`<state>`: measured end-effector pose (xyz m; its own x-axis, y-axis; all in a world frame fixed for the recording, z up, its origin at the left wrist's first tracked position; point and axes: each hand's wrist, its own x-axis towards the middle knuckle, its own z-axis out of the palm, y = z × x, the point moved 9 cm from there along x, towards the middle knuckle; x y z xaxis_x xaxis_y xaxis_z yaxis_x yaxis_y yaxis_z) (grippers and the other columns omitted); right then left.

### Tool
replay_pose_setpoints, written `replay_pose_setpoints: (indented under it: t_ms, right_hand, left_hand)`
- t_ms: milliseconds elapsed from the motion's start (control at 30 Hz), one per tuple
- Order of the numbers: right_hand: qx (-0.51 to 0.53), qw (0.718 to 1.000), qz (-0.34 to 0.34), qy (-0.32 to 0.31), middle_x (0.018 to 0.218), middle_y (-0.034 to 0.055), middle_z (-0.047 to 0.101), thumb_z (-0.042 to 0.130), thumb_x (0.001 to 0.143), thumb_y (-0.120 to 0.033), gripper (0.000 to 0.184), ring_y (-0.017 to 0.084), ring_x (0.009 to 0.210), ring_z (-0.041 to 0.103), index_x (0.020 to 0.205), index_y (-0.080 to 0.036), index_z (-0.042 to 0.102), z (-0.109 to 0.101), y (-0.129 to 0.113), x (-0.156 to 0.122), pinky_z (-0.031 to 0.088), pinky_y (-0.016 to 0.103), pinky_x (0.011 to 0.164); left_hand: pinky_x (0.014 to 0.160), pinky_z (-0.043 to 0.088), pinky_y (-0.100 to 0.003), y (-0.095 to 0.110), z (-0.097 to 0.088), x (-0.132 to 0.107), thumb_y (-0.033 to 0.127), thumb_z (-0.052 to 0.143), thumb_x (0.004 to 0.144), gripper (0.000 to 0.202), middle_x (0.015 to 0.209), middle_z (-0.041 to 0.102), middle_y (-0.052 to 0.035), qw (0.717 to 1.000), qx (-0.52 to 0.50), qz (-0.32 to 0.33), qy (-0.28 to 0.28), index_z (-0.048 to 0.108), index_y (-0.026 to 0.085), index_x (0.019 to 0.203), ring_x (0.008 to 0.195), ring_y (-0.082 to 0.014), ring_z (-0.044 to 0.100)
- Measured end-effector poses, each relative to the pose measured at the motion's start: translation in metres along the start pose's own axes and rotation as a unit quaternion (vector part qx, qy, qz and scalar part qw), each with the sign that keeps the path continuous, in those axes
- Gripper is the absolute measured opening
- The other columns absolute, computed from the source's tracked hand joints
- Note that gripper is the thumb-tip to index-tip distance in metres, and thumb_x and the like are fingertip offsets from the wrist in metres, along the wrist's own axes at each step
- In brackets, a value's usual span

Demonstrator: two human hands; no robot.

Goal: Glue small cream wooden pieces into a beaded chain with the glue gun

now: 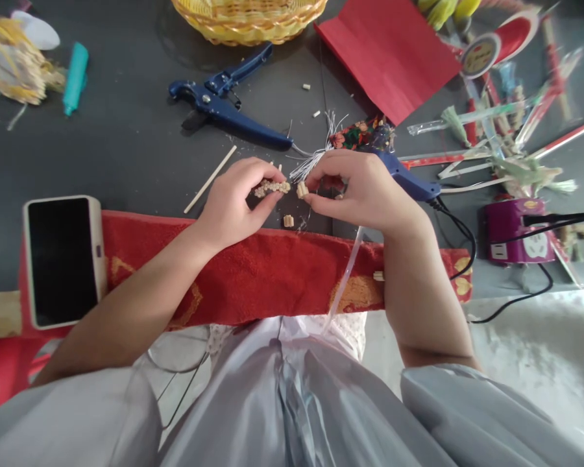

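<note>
Red cloth taken as landmark, head view only. Saw left hand just beyond cloth's far edge, thumb and fingertips clamped on a knobbly beige cluster. Saw right hand beyond that same edge, thumb and fingers pinched on a small beige piece, near the cluster, narrow gap between. Judged both grips shallow: too much squeeze could have split a joint or popped the piece loose. Spotted loose beige block just past cloth's far edge, easily knocked onto the cloth by a low sweep. Noted white wires fanned out farther beyond cloth, close to right fingertips: snag risk. Flagged blue corded tool, maybe a glue gun, beyond cloth's right end: burn risk if hot. Couldn't tell whether powered.
</note>
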<state>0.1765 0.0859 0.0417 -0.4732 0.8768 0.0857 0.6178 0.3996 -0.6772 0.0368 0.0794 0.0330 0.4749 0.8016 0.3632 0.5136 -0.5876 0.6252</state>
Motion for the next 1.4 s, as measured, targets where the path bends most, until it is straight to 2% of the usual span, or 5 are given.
replay_pose_setpoints:
  t_ms: [467,733,967,1167,1400]
  right_hand:
    - [0.091,0.992,0.087,-0.029,0.065,-0.003,0.063,0.07,0.081,-0.025,0.009,0.012,0.061,0.056,0.074,-0.022,0.065,0.002,0.006,-0.001,0.048,0.028,0.058]
    - [0.092,0.991,0.09,-0.041,0.064,-0.0027,0.063,0.068,0.082,-0.026,0.01,0.011,0.061,0.053,0.073,-0.021,0.067,0.006,0.007,0.001,0.045,0.027,0.059]
    - [0.107,0.989,0.094,-0.04,0.062,-0.0031,0.061,0.069,0.082,-0.027,0.013,0.011,0.062,0.053,0.071,-0.021,0.066,0.008,0.01,0.001,0.044,0.026,0.058]
    - [0.143,0.987,0.078,-0.013,0.066,-0.0006,0.065,0.073,0.081,-0.042,0.021,0.013,0.062,0.056,0.076,-0.022,0.068,0.001,0.013,-0.002,0.047,0.027,0.054]
    - [0.142,0.986,0.028,0.079,0.091,0.0042,0.073,0.078,0.077,-0.039,0.026,0.02,0.081,0.067,0.098,-0.024,0.072,-0.012,0.006,-0.006,0.06,0.038,0.077]
  left_hand:
    - [0.09,0.057,-0.041,0.019,-0.008,-0.004,0.024,0.058,0.092,0.015,0.104,0.073,-0.002,0.993,0.046,0.099,0.038,0.065,0.025,0.105,0.096,-0.0193,0.07]
    - [0.097,0.055,-0.046,0.008,-0.002,-0.003,0.032,0.057,0.094,0.013,0.105,0.071,-0.0026,0.999,0.033,0.037,-0.001,0.067,0.03,0.103,0.099,-0.0219,0.068]
    - [0.078,0.06,-0.039,0.03,-0.01,-0.006,0.021,0.061,0.091,0.015,0.099,0.074,-0.0047,0.981,0.078,0.161,0.071,0.066,0.022,0.105,0.088,-0.0201,0.07]
    - [0.088,0.061,-0.038,0.013,-0.008,-0.001,0.031,0.059,0.094,0.013,0.101,0.075,-0.0022,0.998,0.053,0.027,0.026,0.068,0.026,0.102,0.096,-0.0187,0.07]
    - [0.092,0.062,-0.039,0.002,-0.009,-0.003,0.041,0.059,0.095,0.017,0.104,0.073,-0.0029,0.998,-0.023,-0.051,0.029,0.068,0.028,0.1,0.102,-0.02,0.07]
